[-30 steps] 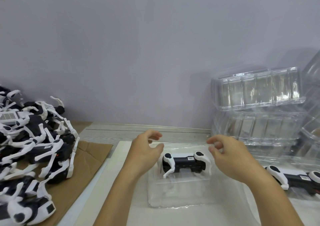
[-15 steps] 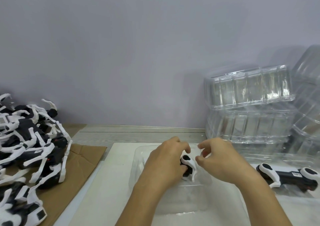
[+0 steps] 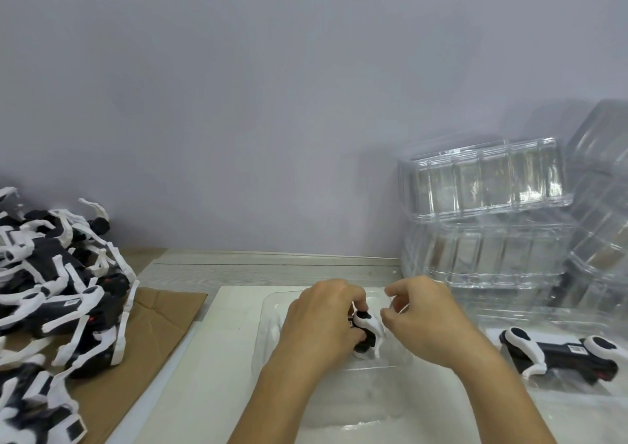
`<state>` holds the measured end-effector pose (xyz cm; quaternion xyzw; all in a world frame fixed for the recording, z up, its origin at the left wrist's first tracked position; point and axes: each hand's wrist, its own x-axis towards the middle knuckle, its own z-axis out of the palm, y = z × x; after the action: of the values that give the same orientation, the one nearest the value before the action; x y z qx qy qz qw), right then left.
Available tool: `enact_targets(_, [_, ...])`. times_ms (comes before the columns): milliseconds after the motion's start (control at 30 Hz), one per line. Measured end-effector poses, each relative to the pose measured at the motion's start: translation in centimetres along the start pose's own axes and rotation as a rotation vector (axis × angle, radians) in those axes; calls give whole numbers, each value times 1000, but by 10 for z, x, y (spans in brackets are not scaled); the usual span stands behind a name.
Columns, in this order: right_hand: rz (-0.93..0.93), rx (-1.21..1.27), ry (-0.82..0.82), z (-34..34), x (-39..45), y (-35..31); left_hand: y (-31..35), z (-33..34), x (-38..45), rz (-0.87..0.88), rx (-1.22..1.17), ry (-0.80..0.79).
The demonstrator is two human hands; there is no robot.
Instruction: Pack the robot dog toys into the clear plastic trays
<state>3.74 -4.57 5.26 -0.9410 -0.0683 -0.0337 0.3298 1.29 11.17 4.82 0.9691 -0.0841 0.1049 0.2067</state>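
A black and white robot dog toy (image 3: 367,335) lies in a clear plastic tray (image 3: 272,311) on the white board in front of me. My left hand (image 3: 323,321) covers most of the toy and grips its body. My right hand (image 3: 424,321) is just right of it, fingers pinched near the toy's white leg and the tray's edge. Whether it grips anything I cannot tell. A second robot dog (image 3: 557,353) lies in another clear tray (image 3: 577,391) at the right.
A large heap of robot dog toys (image 3: 57,294) lies on brown cardboard (image 3: 153,335) at the left. Stacks of empty clear trays (image 3: 486,212) stand at the back right against the grey wall.
Both hands moved in onto the toy in the tray. The left hand now covers and holds it; the toy's left half is hidden. The view shifted slightly right.
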Motion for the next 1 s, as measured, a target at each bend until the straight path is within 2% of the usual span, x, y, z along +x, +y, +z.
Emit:
enact_targets(233, [-14, 34, -15, -1, 1, 5, -9, -11, -1, -55, -309, -73])
enact_targets(433, [-36, 7, 17, 2, 3, 5, -6, -1, -1, -69, -219, -18])
enact_targets(533, [-25, 4, 16, 2, 1, 2, -8, 0, 0, -77, -272, -15])
enact_targets(733, [-7, 45, 10, 0, -1, 0, -21, -18, 0, -70, -338, -142])
enact_targets(867, [0, 67, -10, -1, -1, 1, -46, -42, -4, -90, -268, -87])
enact_targets(1000, [0, 76, -15, -1, 0, 4, -68, -54, -14, -168, -224, -289])
